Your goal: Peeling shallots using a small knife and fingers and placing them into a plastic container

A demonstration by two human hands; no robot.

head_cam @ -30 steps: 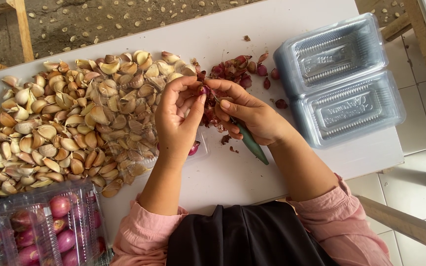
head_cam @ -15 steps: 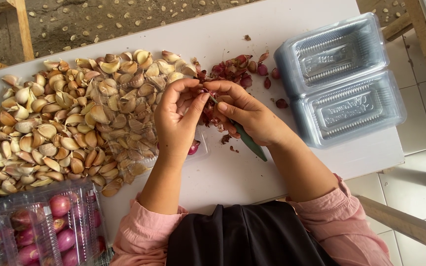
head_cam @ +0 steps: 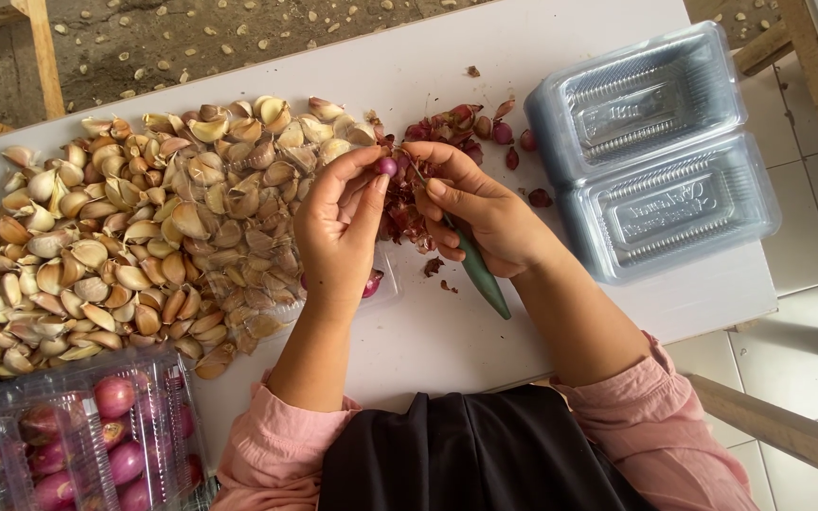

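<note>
My left hand (head_cam: 338, 227) pinches a small purple shallot (head_cam: 387, 166) at its fingertips, above the middle of the white table (head_cam: 428, 331). My right hand (head_cam: 480, 213) grips a knife by its green handle (head_cam: 480, 274), and its fingers touch the shallot from the right; the blade is hidden behind the fingers. Reddish shallot peels and a few shallots (head_cam: 471, 123) lie just beyond both hands. A peeled shallot (head_cam: 372, 282) rests on the table by my left wrist.
A large heap of garlic cloves (head_cam: 134, 237) covers the table's left half. Two empty clear plastic trays (head_cam: 660, 151) stand at the right edge. A clear tray of peeled shallots (head_cam: 78, 445) sits at the lower left. Wooden frame pieces (head_cam: 788, 431) flank the table.
Both hands stay in place over the peels; the fingers have shifted slightly around the shallot. Nothing else has moved.
</note>
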